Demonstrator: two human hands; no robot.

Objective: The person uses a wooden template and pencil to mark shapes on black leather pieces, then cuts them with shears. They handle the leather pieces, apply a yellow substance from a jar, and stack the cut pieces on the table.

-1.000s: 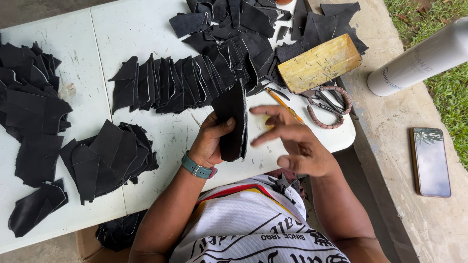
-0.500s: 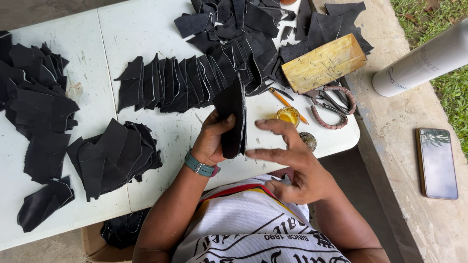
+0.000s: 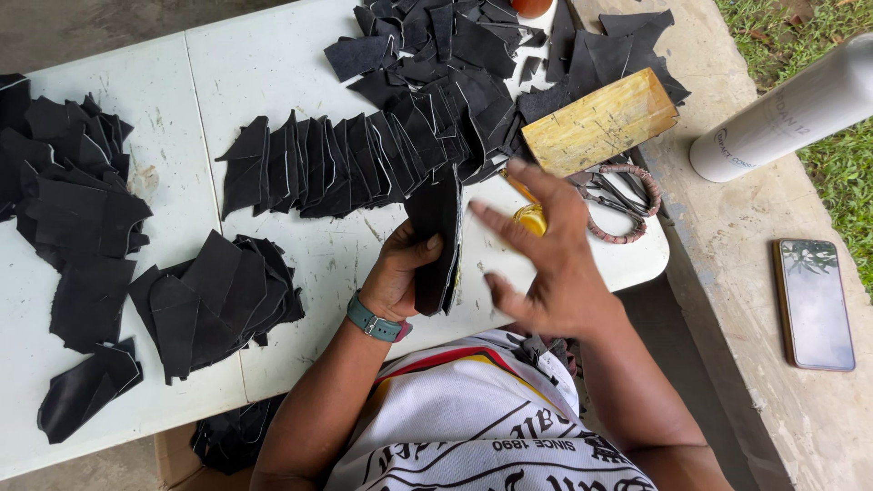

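1. Gripping a stack of black leather pieces (image 3: pixel 438 241) upright over the white desk (image 3: pixel 273 73) – left hand (image 3: pixel 400 273), fingers clamped round it.
2. Right hand (image 3: pixel 550 259) just beside the stack, fingers spread open – holding nothing.

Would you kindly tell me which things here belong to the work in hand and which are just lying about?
In hand:
- left hand gripping a black stack of cut pieces on edge
- right hand, open beside it
- fanned row of black pieces
- black piles on the white table

Lying about:
- scissors
- wooden block
- phone
- white bottle
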